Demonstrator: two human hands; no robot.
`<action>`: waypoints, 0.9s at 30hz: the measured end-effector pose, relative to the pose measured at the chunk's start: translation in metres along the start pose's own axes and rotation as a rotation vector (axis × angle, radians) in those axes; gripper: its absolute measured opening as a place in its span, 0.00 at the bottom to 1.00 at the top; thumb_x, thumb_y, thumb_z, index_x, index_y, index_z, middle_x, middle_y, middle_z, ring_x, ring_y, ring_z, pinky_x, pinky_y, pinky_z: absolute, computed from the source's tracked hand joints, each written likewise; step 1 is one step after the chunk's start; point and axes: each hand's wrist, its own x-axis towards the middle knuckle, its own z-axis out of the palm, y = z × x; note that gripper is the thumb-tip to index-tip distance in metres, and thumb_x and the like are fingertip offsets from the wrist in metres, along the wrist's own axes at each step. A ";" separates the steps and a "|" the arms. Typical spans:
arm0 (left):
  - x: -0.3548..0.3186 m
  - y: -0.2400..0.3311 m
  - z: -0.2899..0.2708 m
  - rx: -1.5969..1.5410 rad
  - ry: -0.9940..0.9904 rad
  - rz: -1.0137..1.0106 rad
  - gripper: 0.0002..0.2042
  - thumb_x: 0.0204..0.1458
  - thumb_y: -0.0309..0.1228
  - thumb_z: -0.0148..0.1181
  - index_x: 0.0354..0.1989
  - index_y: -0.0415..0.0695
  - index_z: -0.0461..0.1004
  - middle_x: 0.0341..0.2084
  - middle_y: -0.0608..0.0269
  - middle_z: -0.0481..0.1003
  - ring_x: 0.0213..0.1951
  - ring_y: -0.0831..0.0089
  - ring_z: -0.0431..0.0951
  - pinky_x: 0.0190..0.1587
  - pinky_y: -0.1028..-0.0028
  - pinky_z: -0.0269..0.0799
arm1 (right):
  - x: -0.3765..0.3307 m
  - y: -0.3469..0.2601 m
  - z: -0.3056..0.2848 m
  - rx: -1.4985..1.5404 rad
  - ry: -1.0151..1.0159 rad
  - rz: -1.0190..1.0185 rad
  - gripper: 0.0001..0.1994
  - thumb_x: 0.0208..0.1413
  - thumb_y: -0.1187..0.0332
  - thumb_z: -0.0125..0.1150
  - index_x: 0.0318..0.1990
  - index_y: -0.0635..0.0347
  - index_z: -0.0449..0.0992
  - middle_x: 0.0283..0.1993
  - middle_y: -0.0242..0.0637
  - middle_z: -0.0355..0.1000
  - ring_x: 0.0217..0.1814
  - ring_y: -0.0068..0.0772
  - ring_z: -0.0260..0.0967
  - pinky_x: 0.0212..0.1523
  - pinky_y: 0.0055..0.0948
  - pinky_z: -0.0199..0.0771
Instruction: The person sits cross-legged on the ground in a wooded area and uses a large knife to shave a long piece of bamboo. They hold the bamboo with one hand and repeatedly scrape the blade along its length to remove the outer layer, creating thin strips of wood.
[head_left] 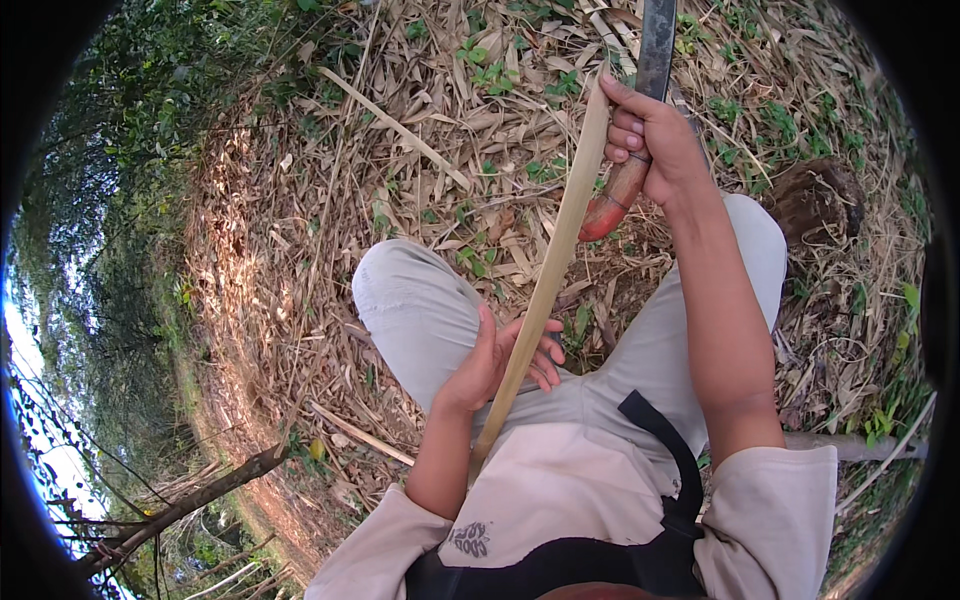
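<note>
My right hand is closed round the red curved handle of a machete, whose dark blade points away from me past the upper edge. The thumb of that hand presses on the far end of a long, pale bamboo strip. The strip slants down across my lap to my belly. My left hand is under the strip's lower half, palm turned up, with fingers spread and showing on the strip's right side. The strip rests across this hand without the fingers wrapping round it.
Dry leaves and small green plants cover the ground. A loose split stick lies ahead to the left. A brown stump stands beside my right knee. A branch juts in at lower left; a pole lies at right.
</note>
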 end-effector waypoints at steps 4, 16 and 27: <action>-0.013 -0.020 -0.038 0.126 -0.290 -0.050 0.44 0.57 0.70 0.19 0.43 0.36 0.69 0.18 0.66 0.66 0.14 0.81 0.61 0.19 0.82 0.61 | 0.010 -0.015 -0.021 0.071 0.001 -0.039 0.13 0.59 0.63 0.65 0.27 0.54 0.68 0.16 0.17 0.51 0.16 0.11 0.49 0.19 0.19 0.56; 0.005 0.031 -0.006 0.175 0.151 0.074 0.19 0.64 0.48 0.50 0.31 0.44 0.66 0.13 0.66 0.66 0.09 0.80 0.63 0.12 0.81 0.62 | -0.019 0.017 0.026 -0.420 0.092 -0.107 0.19 0.60 0.55 0.63 0.43 0.65 0.77 0.16 0.19 0.54 0.14 0.14 0.54 0.16 0.20 0.55; 0.009 0.024 -0.014 0.272 0.063 0.092 0.27 0.67 0.55 0.34 0.40 0.41 0.67 0.18 0.57 0.73 0.16 0.71 0.75 0.20 0.75 0.73 | -0.005 0.050 0.019 -0.565 0.169 -0.220 0.15 0.58 0.59 0.63 0.29 0.64 0.76 0.18 0.28 0.68 0.17 0.20 0.63 0.20 0.25 0.64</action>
